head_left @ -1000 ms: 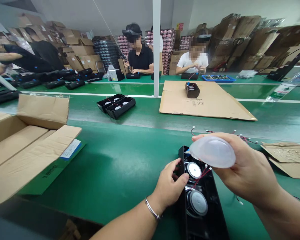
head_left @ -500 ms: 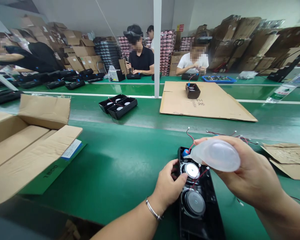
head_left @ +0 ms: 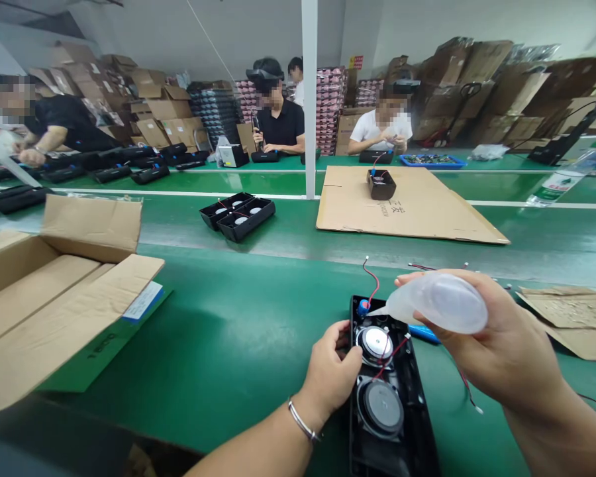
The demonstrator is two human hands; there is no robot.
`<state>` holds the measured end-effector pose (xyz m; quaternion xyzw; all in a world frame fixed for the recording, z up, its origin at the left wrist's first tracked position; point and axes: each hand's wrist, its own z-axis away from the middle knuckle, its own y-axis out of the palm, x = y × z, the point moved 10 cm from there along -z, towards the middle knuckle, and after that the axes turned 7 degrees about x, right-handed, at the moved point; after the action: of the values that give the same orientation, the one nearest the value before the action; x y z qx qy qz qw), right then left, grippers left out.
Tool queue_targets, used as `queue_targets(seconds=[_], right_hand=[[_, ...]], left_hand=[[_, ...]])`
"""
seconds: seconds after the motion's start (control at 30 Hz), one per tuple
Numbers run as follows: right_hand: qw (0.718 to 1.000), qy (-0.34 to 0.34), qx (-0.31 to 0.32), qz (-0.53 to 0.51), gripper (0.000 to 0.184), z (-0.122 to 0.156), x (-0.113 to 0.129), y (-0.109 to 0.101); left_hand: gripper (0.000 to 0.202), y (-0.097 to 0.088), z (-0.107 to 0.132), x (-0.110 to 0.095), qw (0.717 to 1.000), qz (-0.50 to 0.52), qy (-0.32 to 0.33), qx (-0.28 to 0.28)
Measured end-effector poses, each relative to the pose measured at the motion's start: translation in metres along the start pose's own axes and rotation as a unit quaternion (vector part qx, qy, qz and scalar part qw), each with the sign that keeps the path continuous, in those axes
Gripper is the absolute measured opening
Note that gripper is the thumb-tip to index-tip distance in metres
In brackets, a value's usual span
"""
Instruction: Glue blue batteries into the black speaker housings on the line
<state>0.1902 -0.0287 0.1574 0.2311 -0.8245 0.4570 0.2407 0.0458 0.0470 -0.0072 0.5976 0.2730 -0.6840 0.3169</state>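
A long black speaker housing point(head_left: 422, 424) lies lengthwise in front of me, with two round speaker drivers point(head_left: 381, 405) set inside. My left hand point(head_left: 332, 368) grips its left wall, thumb over the edge beside the upper driver. In my right hand point(head_left: 501, 338) is a translucent squeeze bottle point(head_left: 442, 303), tilted so its nozzle points down-left into the top end of the housing. Close to the nozzle tip sits a small blue cylindrical part point(head_left: 363, 307) with a red wire rising from it. Thin red-and-black leads with white connectors cross the drivers.
An open cardboard box point(head_left: 94, 298) stands at left. Farther back are more black housings point(head_left: 243, 217) and a cardboard sheet point(head_left: 412, 212) bearing another one. A plastic water bottle point(head_left: 566, 177) is at far right. Loose wires and a blue item point(head_left: 424, 333) lie near my right hand. Co-workers sit opposite.
The squeeze bottle's nozzle has shifted slightly away from the blue part, to the right. A blue item under my right hand now shows more. My left hand keeps its hold on the housing.
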Motion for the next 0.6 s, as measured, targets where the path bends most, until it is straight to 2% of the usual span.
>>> queue_targets(seconds=[0.27, 0.37, 0.43, 0.5, 0.6], right_hand=[[0.996, 0.027, -0.035, -0.08, 0.037, 0.001, -0.02, -0.003], [0.985, 0.023, -0.066, -0.16, 0.036, 0.006, -0.025, -0.017], [0.963, 0.028, -0.127, -0.237, 0.036, 0.016, -0.038, -0.044], [0.931, 0.031, -0.239, -0.273, 0.034, 0.042, -0.061, -0.091], [0.871, 0.057, -0.434, -0.223, 0.039, 0.116, -0.111, -0.175]], left_hand=[[0.039, -0.002, -0.004, 0.001, 1.0, -0.003, 0.006, 0.005], [0.041, -0.005, -0.006, 0.003, 1.0, -0.022, 0.004, 0.011], [0.045, -0.006, -0.009, 0.006, 0.999, -0.036, 0.004, 0.015], [0.048, -0.007, -0.012, 0.009, 0.999, -0.05, -0.001, 0.018], [0.057, -0.008, -0.012, 0.017, 0.997, -0.066, -0.033, 0.014]])
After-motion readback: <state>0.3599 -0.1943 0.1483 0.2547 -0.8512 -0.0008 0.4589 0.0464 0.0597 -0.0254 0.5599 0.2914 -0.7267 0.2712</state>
